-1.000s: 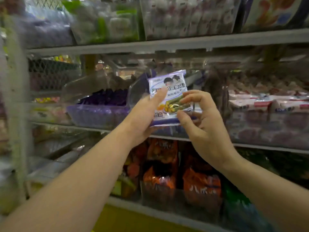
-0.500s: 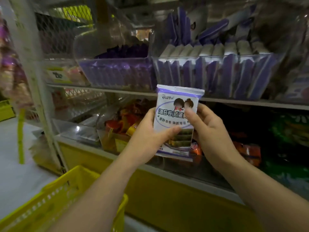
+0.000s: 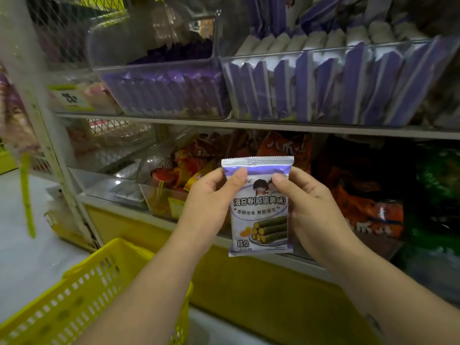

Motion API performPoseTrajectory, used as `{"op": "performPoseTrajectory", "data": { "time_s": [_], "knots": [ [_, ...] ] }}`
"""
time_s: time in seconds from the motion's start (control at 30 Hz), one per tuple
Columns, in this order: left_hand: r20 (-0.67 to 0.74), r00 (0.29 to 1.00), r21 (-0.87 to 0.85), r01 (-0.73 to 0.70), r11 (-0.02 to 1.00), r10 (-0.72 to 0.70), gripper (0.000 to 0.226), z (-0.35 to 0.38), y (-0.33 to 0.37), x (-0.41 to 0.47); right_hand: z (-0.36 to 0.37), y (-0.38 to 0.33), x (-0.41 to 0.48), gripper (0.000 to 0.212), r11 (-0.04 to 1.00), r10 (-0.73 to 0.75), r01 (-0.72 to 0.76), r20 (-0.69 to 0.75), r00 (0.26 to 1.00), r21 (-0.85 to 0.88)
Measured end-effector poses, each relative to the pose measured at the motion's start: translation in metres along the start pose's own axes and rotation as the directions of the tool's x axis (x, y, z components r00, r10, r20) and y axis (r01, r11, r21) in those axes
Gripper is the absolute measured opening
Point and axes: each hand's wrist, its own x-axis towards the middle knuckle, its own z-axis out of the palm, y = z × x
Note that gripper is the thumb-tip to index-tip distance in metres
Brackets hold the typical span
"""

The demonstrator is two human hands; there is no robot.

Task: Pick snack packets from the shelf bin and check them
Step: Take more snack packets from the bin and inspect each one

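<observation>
Packet lowered and turned upright for checking

Lowered from the shelf bin, now above both hands, our snack packet faces us upright. Left hand and right hand each pinch an upper edge; we judge inspection underway. Below our left hand sits a yellow basket.

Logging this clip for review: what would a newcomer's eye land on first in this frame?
First, the white-and-purple snack packet held upright at centre, front facing the camera, pinched near its top by the left hand and right hand. Next, the clear shelf bin above, packed with matching purple packets standing on edge. Last, the yellow basket at lower left.
</observation>
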Motion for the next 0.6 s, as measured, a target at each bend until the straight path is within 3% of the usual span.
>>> {"op": "performPoseTrajectory", "data": {
  "time_s": [0.13,0.4,0.6],
  "knots": [
    [0.043,0.998,-0.038,0.044,0.998,-0.043,0.023,0.004,0.002,-0.005,-0.005,-0.009,-0.004,0.017,0.995,0.047,-0.042,-0.044,0.998,0.089],
    [0.095,0.987,-0.161,0.147,0.976,-0.133,0.026,-0.001,0.007,-0.007,-0.009,-0.01,-0.005,0.016,0.99,0.078,-0.071,-0.055,0.995,0.12],
    [0.14,0.986,-0.17,0.115,0.979,-0.091,0.027,-0.006,0.01,-0.008,-0.01,-0.013,-0.004,0.029,0.991,0.066,-0.066,0.005,0.998,0.117]
  ]
}}
